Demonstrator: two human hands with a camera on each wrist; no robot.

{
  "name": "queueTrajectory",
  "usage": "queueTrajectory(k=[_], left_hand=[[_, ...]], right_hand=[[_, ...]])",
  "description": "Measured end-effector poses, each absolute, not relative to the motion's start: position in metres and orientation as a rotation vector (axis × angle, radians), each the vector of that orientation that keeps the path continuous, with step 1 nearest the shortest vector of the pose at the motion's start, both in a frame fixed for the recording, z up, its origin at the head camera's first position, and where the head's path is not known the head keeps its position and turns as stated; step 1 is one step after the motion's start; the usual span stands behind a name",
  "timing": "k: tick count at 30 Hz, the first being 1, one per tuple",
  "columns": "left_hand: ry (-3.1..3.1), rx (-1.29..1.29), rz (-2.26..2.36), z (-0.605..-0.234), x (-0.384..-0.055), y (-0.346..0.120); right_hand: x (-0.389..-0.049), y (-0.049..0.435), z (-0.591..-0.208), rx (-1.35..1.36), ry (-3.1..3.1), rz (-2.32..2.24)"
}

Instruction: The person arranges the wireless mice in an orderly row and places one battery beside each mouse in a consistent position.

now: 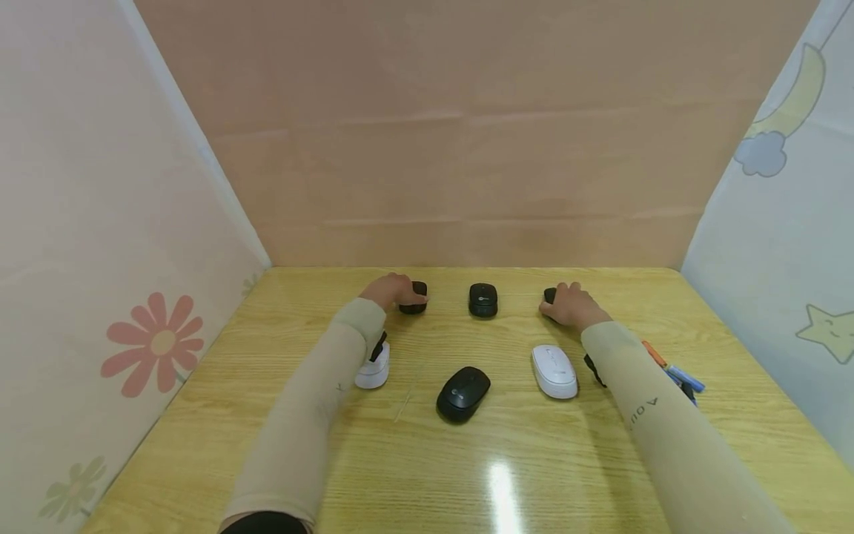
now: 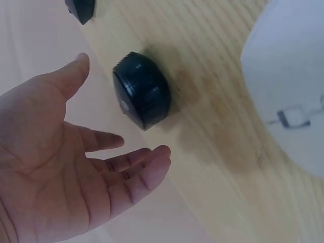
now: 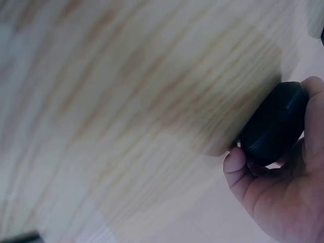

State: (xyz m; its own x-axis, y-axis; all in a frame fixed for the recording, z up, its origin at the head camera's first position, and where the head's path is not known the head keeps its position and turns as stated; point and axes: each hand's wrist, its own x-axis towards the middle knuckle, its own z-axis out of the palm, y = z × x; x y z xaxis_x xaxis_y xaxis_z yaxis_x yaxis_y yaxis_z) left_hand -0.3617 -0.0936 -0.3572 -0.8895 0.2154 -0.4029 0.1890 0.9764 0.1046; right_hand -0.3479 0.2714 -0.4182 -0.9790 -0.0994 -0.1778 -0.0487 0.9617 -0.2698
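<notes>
My left hand (image 1: 392, 289) reaches to a black computer mouse (image 1: 419, 288) at the back left of the table. In the left wrist view its fingers are spread beside that black mouse (image 2: 142, 91), with a gap between thumb and mouse. At the back right, my right hand (image 1: 575, 305) grips another black mouse (image 1: 550, 295). The right wrist view shows thumb and fingers curled round the sides of this mouse (image 3: 276, 124). A third black mouse (image 1: 483, 299) sits between the two hands.
Closer to me lie a black mouse (image 1: 463, 394), a white mouse (image 1: 555, 371) and a second white mouse (image 1: 375, 372), partly behind the left sleeve. Several pens, one a blue marker (image 1: 686, 378), lie by the right forearm. A brown paper wall (image 1: 460, 185) stands behind the table.
</notes>
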Motion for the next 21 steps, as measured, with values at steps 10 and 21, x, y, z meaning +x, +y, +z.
queueTrajectory(k=[10, 21], left_hand=[[2.635, 0.313, 0.050, -0.349, -0.360, -0.098], [2.624, 0.369, 0.017, -0.346, -0.340, -0.109]], right_hand=[[-0.348, 0.272, -0.419, -0.121, 2.914, -0.391], [-0.349, 0.272, -0.417, -0.131, 2.924, -0.376]])
